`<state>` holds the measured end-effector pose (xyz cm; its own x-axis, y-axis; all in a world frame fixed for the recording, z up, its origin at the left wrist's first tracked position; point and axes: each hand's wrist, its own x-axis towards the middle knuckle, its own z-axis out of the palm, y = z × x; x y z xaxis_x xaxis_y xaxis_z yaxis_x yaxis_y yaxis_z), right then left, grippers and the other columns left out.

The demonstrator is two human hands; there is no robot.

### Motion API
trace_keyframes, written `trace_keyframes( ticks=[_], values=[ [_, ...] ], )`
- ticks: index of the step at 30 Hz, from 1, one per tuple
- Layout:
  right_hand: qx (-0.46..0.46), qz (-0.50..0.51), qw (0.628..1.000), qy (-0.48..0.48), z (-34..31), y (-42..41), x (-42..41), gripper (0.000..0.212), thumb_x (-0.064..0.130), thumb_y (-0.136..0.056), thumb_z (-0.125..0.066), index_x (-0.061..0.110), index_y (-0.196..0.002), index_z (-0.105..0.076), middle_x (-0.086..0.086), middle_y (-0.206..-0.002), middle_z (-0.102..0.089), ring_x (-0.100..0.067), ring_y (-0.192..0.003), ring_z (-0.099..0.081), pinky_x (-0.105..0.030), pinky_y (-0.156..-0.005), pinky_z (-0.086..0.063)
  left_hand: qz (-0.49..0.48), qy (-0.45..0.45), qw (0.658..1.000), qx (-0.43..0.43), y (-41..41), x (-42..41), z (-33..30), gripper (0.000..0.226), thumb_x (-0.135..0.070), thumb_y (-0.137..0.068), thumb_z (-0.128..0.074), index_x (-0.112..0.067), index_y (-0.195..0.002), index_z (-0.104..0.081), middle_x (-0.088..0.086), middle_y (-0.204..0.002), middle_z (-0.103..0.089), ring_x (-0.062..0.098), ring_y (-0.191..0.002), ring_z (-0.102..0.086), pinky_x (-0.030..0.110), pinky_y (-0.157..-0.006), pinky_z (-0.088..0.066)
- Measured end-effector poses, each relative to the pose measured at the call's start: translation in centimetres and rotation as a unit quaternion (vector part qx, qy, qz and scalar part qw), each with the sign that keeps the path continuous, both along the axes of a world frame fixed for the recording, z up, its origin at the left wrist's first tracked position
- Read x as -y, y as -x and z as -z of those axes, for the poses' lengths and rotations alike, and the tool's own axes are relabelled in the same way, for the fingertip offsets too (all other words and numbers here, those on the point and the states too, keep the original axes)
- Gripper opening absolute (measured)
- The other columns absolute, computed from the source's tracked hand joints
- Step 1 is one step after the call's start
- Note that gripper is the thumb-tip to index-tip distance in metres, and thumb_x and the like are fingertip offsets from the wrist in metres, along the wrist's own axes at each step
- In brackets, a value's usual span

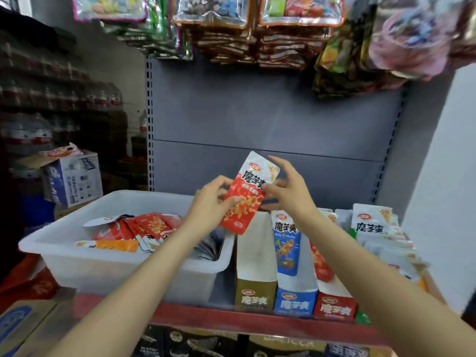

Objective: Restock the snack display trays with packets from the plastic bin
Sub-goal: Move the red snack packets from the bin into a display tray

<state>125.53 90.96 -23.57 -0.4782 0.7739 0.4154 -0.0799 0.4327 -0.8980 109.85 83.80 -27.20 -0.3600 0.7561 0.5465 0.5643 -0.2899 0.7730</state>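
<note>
A red and white snack packet [253,186] is held up in the air above the shelf, tilted to the right. My left hand [210,202] grips its lower left edge, thumb on the front. My right hand [288,188] pinches its right side, with the upper fingers spread. Below left stands the white plastic bin [77,264] with several red and orange packets [152,226] inside. To the right stand display trays: a gold-fronted one [255,295], a blue one [295,302] holding a blue packet [287,243], and a red one [334,309] with red packets.
More white packets [371,222] fill trays at the far right. The shelf has a red front edge [231,322] and a grey back panel [257,112]. Snack bags [257,29] hang overhead. Cardboard boxes [74,176] and stacked bottles stand at left.
</note>
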Motion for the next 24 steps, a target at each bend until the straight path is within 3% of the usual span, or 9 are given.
trace_keyframes(
  ticks=[4, 8, 10, 12, 14, 16, 20, 24],
  values=[
    [0.002, 0.044, 0.999, -0.028, -0.6, -3.0, -1.3, 0.038, -0.002, -0.09, -0.057, 0.019, -0.12, -0.051, -0.012, -0.096, -0.067, -0.021, -0.076, -0.067, -0.036, -0.059, -0.059, 0.035, 0.008, 0.999, -0.003, -3.7, -1.8, -0.5, 0.022, -0.014, -0.083, -0.07, -0.029, -0.085, -0.055, -0.006, -0.08, -0.07, 0.01, -0.074, -0.067, 0.033, -0.072, -0.056],
    [0.013, 0.071, 0.996, -0.05, -0.8, -6.6, -2.7, 0.032, -0.002, -0.089, -0.058, 0.022, -0.109, -0.052, -0.009, -0.094, -0.067, -0.027, -0.084, -0.067, -0.042, -0.063, -0.059, 0.061, 0.027, 0.998, -0.019, -6.9, -3.5, -0.2, 0.018, -0.014, -0.084, -0.069, -0.022, -0.091, -0.054, -0.007, -0.078, -0.066, 0.007, -0.07, -0.063, 0.023, -0.067, -0.051],
    [0.023, 0.095, 0.992, -0.074, -0.8, -8.5, -3.5, 0.031, -0.002, -0.089, -0.058, 0.024, -0.105, -0.052, -0.006, -0.093, -0.067, -0.029, -0.088, -0.068, -0.046, -0.066, -0.059, 0.071, 0.06, 0.993, -0.067, -8.1, -4.5, 0.2, 0.019, -0.017, -0.085, -0.068, -0.019, -0.098, -0.055, -0.005, -0.087, -0.064, 0.007, -0.077, -0.061, 0.02, -0.069, -0.048],
    [0.048, 0.128, 0.986, -0.098, -1.0, -10.1, -4.3, 0.033, -0.001, -0.089, -0.057, 0.028, -0.104, -0.05, -0.003, -0.094, -0.067, -0.028, -0.088, -0.068, -0.047, -0.066, -0.058, 0.049, 0.091, 0.983, -0.151, -8.9, -5.5, 0.6, 0.029, -0.02, -0.087, -0.065, -0.015, -0.113, -0.055, 0.001, -0.109, -0.062, 0.013, -0.097, -0.059, 0.019, -0.078, -0.044],
    [0.086, 0.17, 0.973, -0.133, -1.4, -11.5, -5.0, 0.034, 0.002, -0.089, -0.057, 0.031, -0.106, -0.049, -0.002, -0.096, -0.067, -0.025, -0.088, -0.067, -0.048, -0.068, -0.058, 0.016, 0.109, 0.966, -0.233, -9.5, -6.4, 1.0, 0.044, -0.019, -0.088, -0.06, -0.013, -0.13, -0.047, 0.005, -0.13, -0.052, 0.019, -0.119, -0.048, 0.024, -0.094, -0.037],
    [0.135, 0.208, 0.953, -0.174, -1.7, -12.4, -5.3, 0.032, 0.005, -0.089, -0.057, 0.027, -0.112, -0.049, -0.004, -0.101, -0.066, -0.024, -0.087, -0.066, -0.046, -0.072, -0.057, -0.003, 0.13, 0.951, -0.28, -9.8, -6.9, 1.2, 0.055, -0.018, -0.089, -0.057, -0.014, -0.14, -0.037, 0.005, -0.142, -0.041, 0.022, -0.13, -0.036, 0.03, -0.104, -0.032],
    [0.255, 0.238, 0.907, -0.234, -1.5, -12.4, -5.3, 0.035, 0.006, -0.09, -0.055, 0.018, -0.121, -0.048, -0.008, -0.109, -0.062, -0.027, -0.089, -0.06, -0.041, -0.074, -0.052, -0.032, 0.177, 0.919, -0.351, -9.8, -7.4, 1.4, 0.064, -0.019, -0.089, -0.058, -0.016, -0.145, -0.029, 0.004, -0.15, -0.032, 0.023, -0.138, -0.027, 0.034, -0.11, -0.027],
    [0.372, 0.218, 0.866, -0.253, -0.5, -10.8, -6.0, 0.032, 0.001, -0.088, -0.052, 0.014, -0.117, -0.053, -0.013, -0.113, -0.063, -0.033, -0.097, -0.06, -0.039, -0.076, -0.05, -0.068, 0.189, 0.901, -0.384, -9.4, -7.4, 1.9, 0.061, -0.019, -0.089, -0.056, -0.017, -0.145, -0.031, 0.002, -0.15, -0.033, 0.022, -0.138, -0.029, 0.034, -0.111, -0.025]
  ],
)
